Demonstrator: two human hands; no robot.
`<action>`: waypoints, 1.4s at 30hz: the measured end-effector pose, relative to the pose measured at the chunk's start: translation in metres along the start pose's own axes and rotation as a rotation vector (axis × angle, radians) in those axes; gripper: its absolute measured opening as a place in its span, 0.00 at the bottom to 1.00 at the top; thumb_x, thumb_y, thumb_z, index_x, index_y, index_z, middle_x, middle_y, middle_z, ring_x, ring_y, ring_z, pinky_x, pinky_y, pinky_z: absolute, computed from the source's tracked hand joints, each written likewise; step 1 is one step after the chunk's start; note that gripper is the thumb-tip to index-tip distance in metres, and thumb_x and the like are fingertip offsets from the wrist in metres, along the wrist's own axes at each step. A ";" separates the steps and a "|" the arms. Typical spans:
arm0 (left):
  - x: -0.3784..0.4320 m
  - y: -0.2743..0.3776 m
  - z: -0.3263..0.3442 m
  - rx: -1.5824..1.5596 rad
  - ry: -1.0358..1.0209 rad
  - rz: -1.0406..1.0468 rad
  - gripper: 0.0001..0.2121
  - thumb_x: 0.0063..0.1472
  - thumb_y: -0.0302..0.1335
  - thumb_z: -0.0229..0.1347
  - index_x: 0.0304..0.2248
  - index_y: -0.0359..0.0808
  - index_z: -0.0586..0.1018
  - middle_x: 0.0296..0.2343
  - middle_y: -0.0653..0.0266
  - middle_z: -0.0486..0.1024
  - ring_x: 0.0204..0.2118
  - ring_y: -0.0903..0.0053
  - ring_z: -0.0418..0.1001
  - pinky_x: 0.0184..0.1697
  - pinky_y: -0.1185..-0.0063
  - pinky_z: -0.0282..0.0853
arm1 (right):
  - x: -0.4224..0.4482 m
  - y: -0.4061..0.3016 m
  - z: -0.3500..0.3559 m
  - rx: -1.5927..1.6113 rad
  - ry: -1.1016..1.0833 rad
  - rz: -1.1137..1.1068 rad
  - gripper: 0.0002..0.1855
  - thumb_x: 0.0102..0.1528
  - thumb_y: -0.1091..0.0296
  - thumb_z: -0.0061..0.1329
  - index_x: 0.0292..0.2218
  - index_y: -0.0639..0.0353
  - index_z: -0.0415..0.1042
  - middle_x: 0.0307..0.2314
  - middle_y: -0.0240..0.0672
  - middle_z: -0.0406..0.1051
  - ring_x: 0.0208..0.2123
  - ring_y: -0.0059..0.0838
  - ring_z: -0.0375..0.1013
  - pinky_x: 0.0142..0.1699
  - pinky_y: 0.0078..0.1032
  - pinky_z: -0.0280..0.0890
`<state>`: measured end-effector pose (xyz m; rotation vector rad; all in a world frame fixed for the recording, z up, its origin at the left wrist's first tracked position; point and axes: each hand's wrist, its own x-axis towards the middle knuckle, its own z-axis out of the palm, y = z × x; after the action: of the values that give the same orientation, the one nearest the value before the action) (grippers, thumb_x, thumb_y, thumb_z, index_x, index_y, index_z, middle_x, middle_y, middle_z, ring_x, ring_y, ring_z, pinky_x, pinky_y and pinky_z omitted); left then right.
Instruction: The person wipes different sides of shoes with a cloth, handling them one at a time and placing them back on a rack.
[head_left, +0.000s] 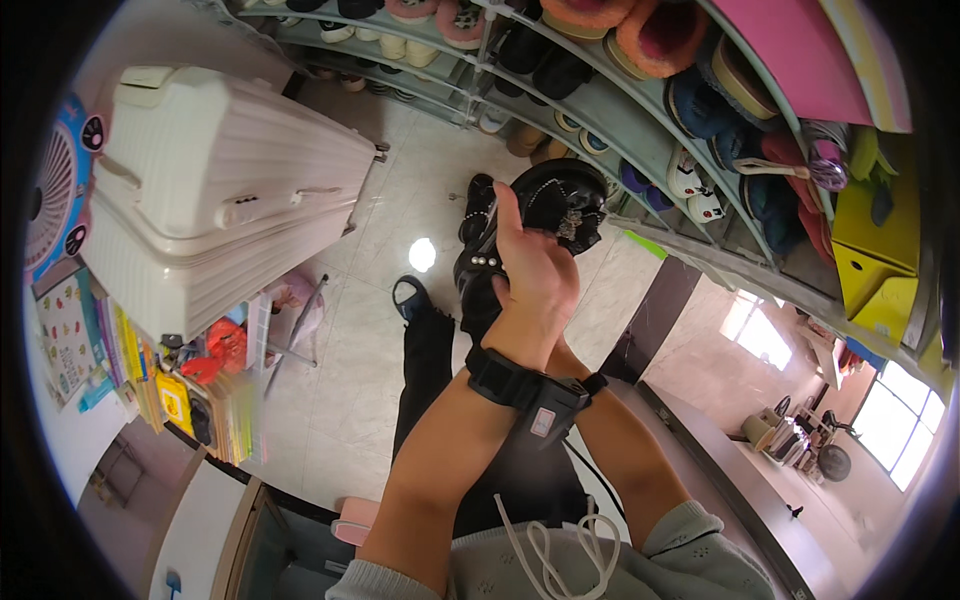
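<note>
My left hand (536, 274) is turned palm up, thumb raised, against a glossy black shoe (574, 199) with a bow, a bead chain and a jewelled ornament. Its fingers curl out of sight at the shoe. A black strap bearing white pearls (484, 262) shows left of the palm. Just beyond the thumb is another black shoe (478, 206) with a beaded strap; whether it rests on the floor cannot be told. My right forearm (626, 457) passes behind the left wrist, which wears a black band with a device (536, 405). That left wrist and hand mostly hide my right hand.
Shoe racks (652, 161) full of footwear curve across the top and right. A cream suitcase (225, 195) stands at left, beside a blue fan (56, 191) and books (135, 345). My sandalled foot (411, 296) is on the tiled floor (352, 322). A yellow box (874, 247) sits far right.
</note>
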<state>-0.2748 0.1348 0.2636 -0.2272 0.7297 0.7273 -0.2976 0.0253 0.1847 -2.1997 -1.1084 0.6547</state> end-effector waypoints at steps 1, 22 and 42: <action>0.008 -0.005 -0.003 -0.008 0.005 0.005 0.21 0.60 0.46 0.45 0.40 0.35 0.71 0.38 0.67 0.71 0.41 0.77 0.67 0.50 0.76 0.59 | 0.005 0.005 -0.001 -0.018 0.042 -0.028 0.25 0.51 0.55 0.46 0.47 0.58 0.61 0.38 0.40 0.69 0.42 0.35 0.67 0.42 0.29 0.63; 0.115 -0.045 -0.035 1.671 -0.293 0.792 0.23 0.47 0.18 0.55 0.45 0.39 0.65 0.34 0.55 0.67 0.30 0.62 0.70 0.32 0.72 0.68 | 0.197 0.102 -0.128 0.134 0.096 0.639 0.22 0.49 0.55 0.44 0.30 0.71 0.72 0.24 0.43 0.72 0.28 0.33 0.70 0.37 0.27 0.62; 0.179 -0.076 -0.035 1.589 -0.415 0.806 0.28 0.50 0.19 0.49 0.53 0.29 0.57 0.49 0.43 0.60 0.51 0.54 0.59 0.50 0.71 0.60 | 0.208 0.138 -0.117 1.008 0.019 0.526 0.33 0.49 0.67 0.42 0.56 0.62 0.53 0.42 0.36 0.65 0.43 0.26 0.64 0.49 0.19 0.57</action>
<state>-0.1492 0.1580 0.1128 1.6917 0.7920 0.6962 -0.0357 0.0985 0.1391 -1.5456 -0.0589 1.0993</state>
